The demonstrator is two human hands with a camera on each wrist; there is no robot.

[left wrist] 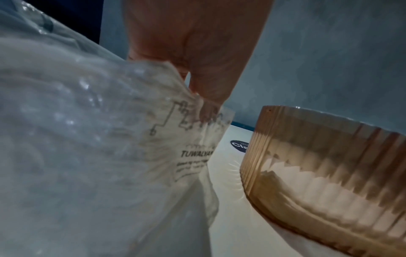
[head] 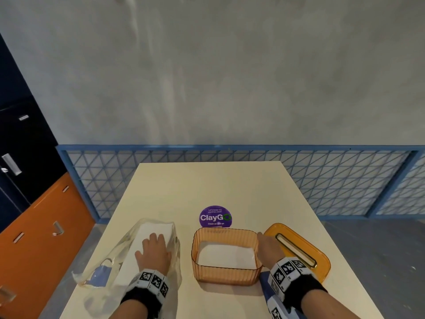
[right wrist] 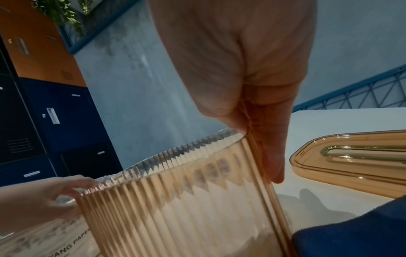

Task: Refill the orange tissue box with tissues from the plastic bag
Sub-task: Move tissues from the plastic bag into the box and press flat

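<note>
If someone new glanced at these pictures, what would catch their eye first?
Probably the open orange tissue box at the table's near centre, white tissues low inside, the right hand gripping its right wall. Its slotted lid lies just right, and the left hand reaches into the clear plastic bag on the left.

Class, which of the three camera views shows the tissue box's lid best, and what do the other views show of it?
The head view: the whole lid lies flat on the table, right of the orange tissue box, its slot visible. The right wrist view shows only one end of it, seen edge-on. The left wrist view does not show it.
</note>
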